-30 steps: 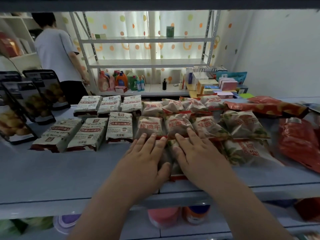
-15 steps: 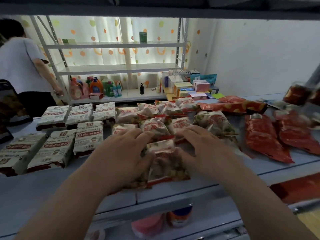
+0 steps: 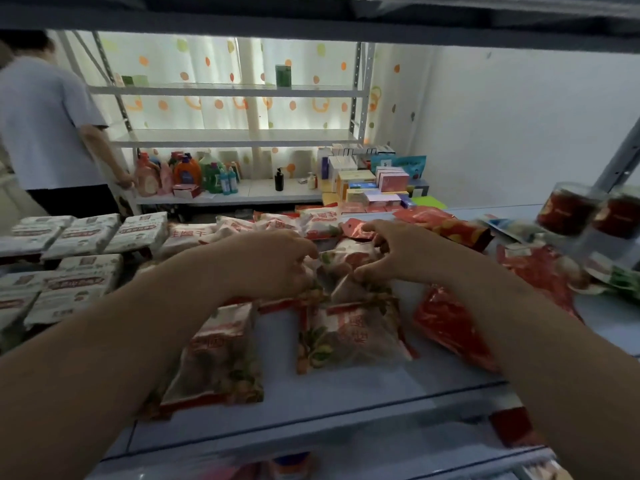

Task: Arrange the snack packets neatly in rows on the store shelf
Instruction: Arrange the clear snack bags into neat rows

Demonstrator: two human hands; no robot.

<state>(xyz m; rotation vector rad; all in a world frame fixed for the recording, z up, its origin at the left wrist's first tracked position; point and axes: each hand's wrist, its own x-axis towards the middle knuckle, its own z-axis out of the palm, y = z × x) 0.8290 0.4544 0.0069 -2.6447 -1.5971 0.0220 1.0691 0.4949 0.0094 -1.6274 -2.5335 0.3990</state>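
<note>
Clear snack packets with red print lie in rows on the grey-blue shelf. Two of them sit at the front, one on the left and one to its right, with a gap between. Behind them lies another packet, crumpled between my hands. My left hand curls on its left side. My right hand pinches its right edge with thumb and fingers. More of these packets run along the back row, partly hidden by my hands.
White packets fill the shelf's left part in rows. Red foil packets lie loose on the right, with clear tubs past them. A person stands at the back left by a white rack of bottles and boxes.
My hands left the front packets and reached farther back, closing on a packet in the row behind. The two front packets now lie apart. The view has shifted closer.
</note>
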